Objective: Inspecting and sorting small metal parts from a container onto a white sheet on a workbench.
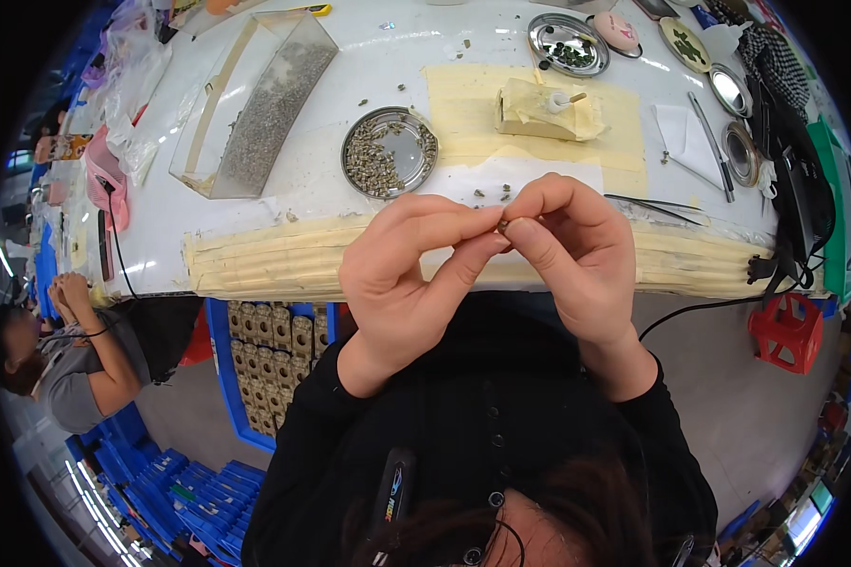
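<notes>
Both hands meet in the middle, above the table's front edge. Thumb and forefinger of my left hand (411,260) are pinched together, and my right hand (577,250) pinches right against them. Between the fingertips sits a tiny brownish metal part (504,227), mostly covered, so its exact kind does not show. A few similar small parts (479,193) lie on white paper just beyond the fingers. Farther back and left, a round metal dish (414,151) holds many small brass-coloured parts. A taped block (529,111) with a white knob-like piece on top stands behind the right hand.
A clear bin (279,113) of small grey pieces stands at back left. Beyond lies a dish (577,66) of dark green pieces. Tweezers (657,206) and a pen-like tool (711,146) lie right. Below left is a blue tray (227,378) of metal parts; a co-worker (95,364) sits left.
</notes>
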{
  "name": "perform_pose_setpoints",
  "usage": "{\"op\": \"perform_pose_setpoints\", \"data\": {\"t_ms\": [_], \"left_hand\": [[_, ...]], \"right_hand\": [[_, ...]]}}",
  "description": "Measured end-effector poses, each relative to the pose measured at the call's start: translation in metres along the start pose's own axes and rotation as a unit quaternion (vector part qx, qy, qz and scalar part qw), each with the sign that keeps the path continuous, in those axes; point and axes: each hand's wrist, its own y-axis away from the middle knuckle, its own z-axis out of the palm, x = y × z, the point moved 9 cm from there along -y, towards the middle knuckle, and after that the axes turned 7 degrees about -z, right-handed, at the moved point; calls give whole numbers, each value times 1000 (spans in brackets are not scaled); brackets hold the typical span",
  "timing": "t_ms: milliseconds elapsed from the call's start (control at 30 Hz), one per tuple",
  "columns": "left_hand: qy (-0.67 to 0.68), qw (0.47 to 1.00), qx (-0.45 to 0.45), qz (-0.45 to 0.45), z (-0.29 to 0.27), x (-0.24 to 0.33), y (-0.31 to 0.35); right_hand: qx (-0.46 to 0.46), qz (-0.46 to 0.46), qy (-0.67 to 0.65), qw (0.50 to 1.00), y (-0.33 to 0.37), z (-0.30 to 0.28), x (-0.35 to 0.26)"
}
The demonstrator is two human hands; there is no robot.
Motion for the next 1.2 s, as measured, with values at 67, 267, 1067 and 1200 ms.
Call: {"op": "perform_pose_setpoints", "data": {"t_ms": [67,267,1067,1200], "left_hand": [[-85,993,0,79,2,12,2],[-97,991,-6,96,2,9,1],[-152,972,34,174,1,18,6],[-126,980,34,150,1,16,4]], "right_hand": [[-1,41,-56,998,1,0,8],[1,117,-131,984,4,1,19],[4,142,-153,978,7,6,28],[-1,155,-156,976,7,6,30]]}}
